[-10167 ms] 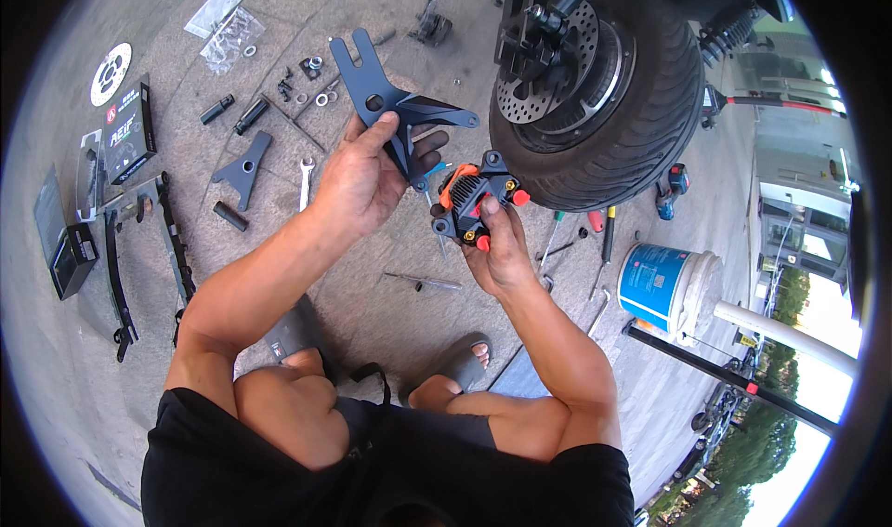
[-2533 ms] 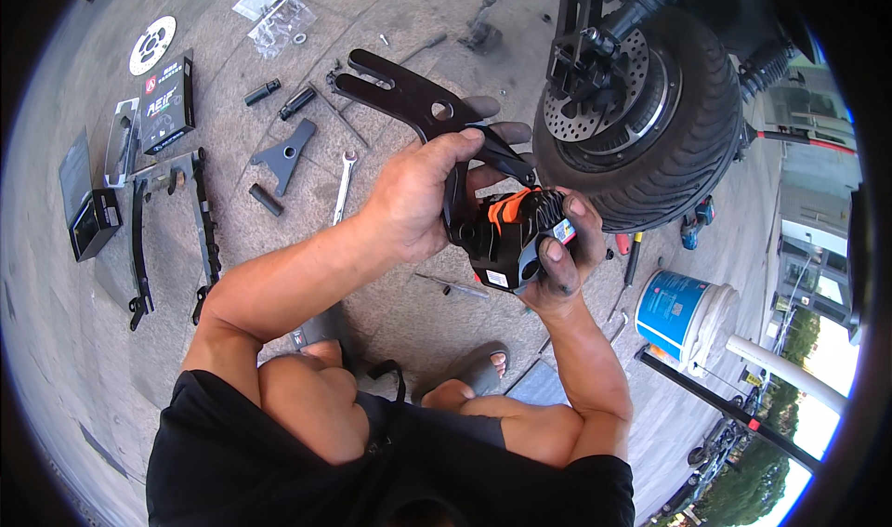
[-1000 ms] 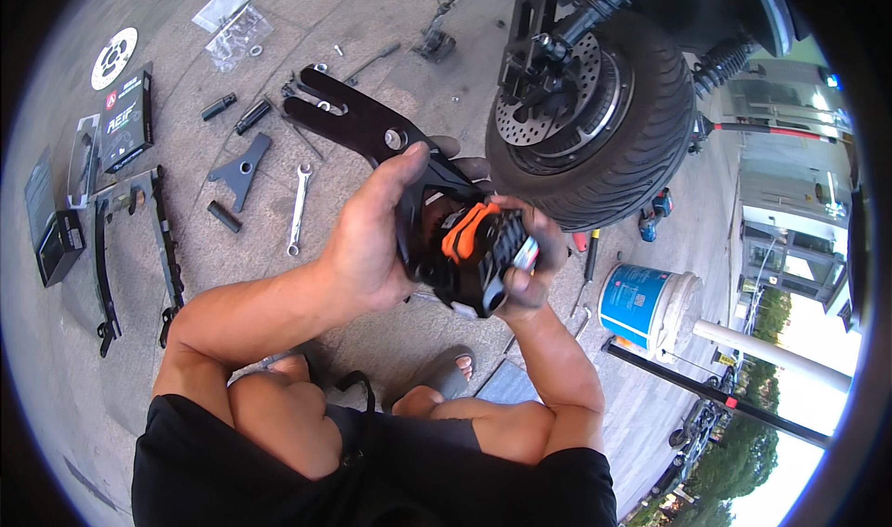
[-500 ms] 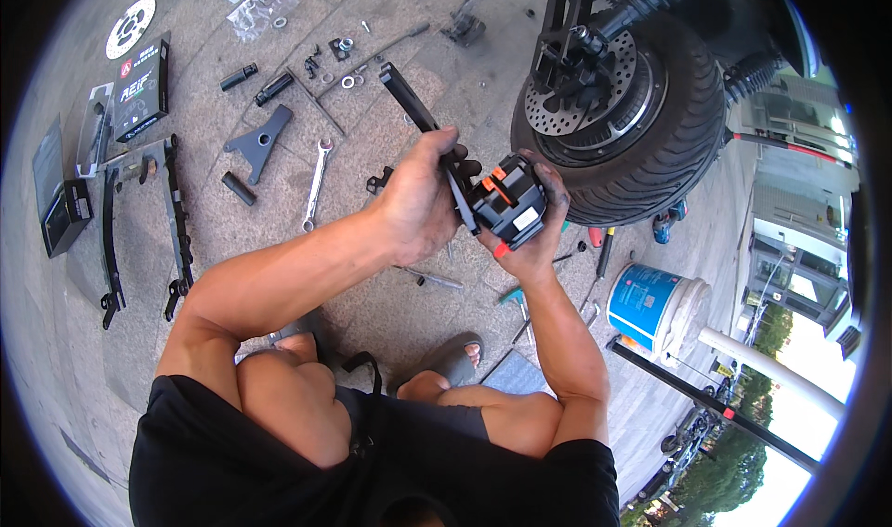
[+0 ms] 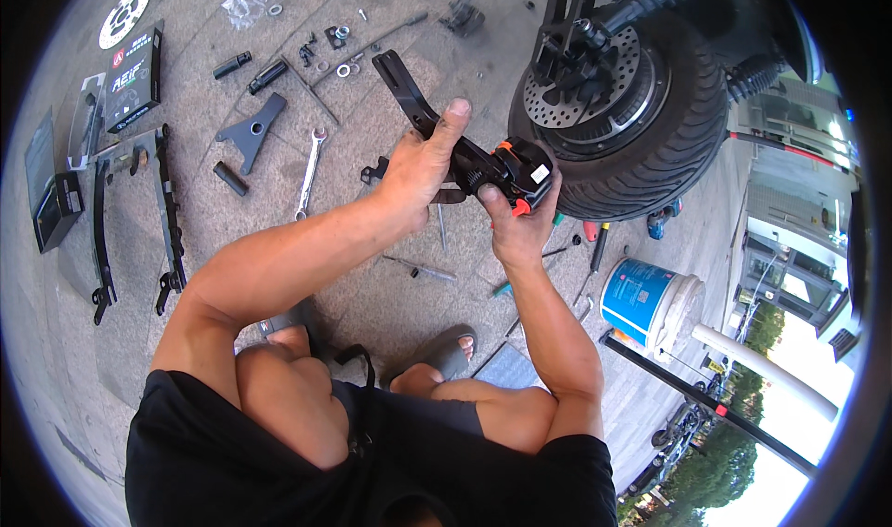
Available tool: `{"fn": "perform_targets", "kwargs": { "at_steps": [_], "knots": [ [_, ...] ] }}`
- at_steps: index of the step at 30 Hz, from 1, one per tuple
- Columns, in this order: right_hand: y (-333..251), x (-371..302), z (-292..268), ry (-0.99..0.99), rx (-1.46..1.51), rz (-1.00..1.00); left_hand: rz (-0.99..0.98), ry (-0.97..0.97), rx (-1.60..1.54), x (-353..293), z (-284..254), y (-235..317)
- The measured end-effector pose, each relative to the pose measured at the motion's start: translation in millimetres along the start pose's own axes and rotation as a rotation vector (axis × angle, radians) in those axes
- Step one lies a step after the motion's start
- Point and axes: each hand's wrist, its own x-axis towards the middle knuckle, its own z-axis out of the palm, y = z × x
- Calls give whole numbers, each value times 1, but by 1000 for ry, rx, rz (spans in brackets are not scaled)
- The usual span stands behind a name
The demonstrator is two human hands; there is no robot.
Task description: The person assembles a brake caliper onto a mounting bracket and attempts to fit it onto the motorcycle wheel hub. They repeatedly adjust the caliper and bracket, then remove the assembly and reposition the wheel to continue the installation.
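In my left hand [image 5: 420, 172] is a long black bracket [image 5: 401, 83], its slotted end pointing up and to the left, the thumb laid along it. My right hand [image 5: 520, 231] grips a black brake caliper [image 5: 531, 176] with orange-red parts and a white label. Both pieces are held against each other above the paving, close to the left of a wheel [image 5: 641, 178]. Whether they are fastened together I cannot tell. On the ground beyond my left forearm lie a combination wrench [image 5: 311, 176] and a dark triangular plate [image 5: 251, 132].
A perforated brake disc [image 5: 562, 109] is on the wheel. Loose washers, sockets [image 5: 232, 64] and a long bar lie ahead. To the left are a black fork-like frame [image 5: 174, 216] and boxes [image 5: 137, 79]. A blue-and-white bucket [image 5: 641, 299] stands at the right.
The caliper and bracket have been turned in my hands, so the bracket's broader face and the label now show. My right thumb has come onto the near side of the caliper.
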Motion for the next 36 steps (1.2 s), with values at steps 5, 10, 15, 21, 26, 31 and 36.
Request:
{"fn": "perform_targets", "kwargs": {
  "at_steps": [5, 10, 15, 21, 26, 31, 36],
  "knots": [
    [4, 2, -2, 21, 15, 94, 35, -81, 53, -2, -3, 0],
    [4, 4, -2, 50, 113, 147, 53, -55, 13, -6, 1, 4],
    [0, 3, 0, 33, 202, 202, 16, -72, -136, -5, 1, 2],
    [-3, 3, -2, 76, 336, 292, 76, -28, -207, 8, -8, 7],
    [-1, 1, -3, 43, 388, 327, 139, 37, -252, 11, -12, 15],
    [1, -3, 3, -6, 437, 366, 171, 46, -265, 6, -5, 14],
    [-4, -2, 8, -40, 481, 358, 181, 63, -264, 3, -1, 15]
  ]
}}
